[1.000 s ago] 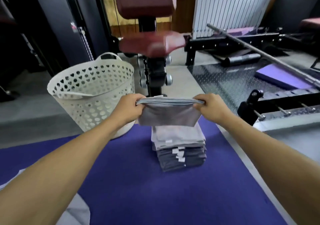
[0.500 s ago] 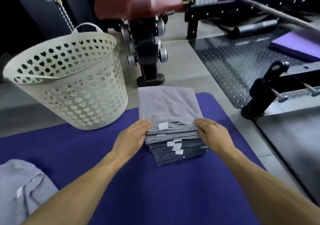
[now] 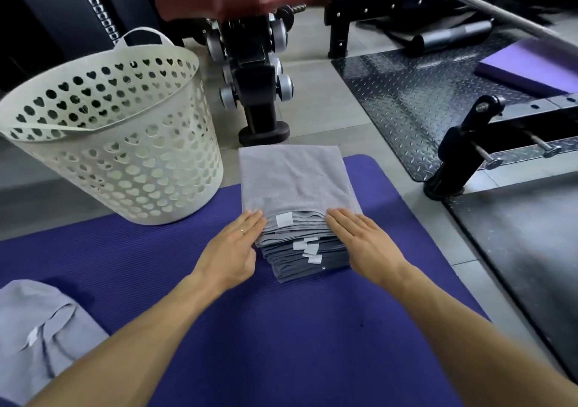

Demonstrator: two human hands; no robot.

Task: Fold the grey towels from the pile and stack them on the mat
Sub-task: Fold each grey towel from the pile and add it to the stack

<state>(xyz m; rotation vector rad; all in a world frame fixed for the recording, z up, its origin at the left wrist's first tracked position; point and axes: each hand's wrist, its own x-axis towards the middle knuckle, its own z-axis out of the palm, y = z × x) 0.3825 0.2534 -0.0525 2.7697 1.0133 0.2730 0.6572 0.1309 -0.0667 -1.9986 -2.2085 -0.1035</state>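
Gym floor carries a purple mat (image 3: pixel 187 265) where the folded towel (image 3: pixel 291 181), held in the air a second ago, now tops the stack (image 3: pixel 306 256). Left hand (image 3: pixel 233 250) and right hand (image 3: pixel 364 244) rest flat against it, gripping nothing; the loose towels (image 3: pixel 40 328) at near left wait next.

A neat stack of folded grey towels (image 3: pixel 297 218), white tags facing forward, stood on the purple mat (image 3: pixel 156 256); unfolded grey towels (image 3: pixel 40 328) lay crumpled at its near-left corner.
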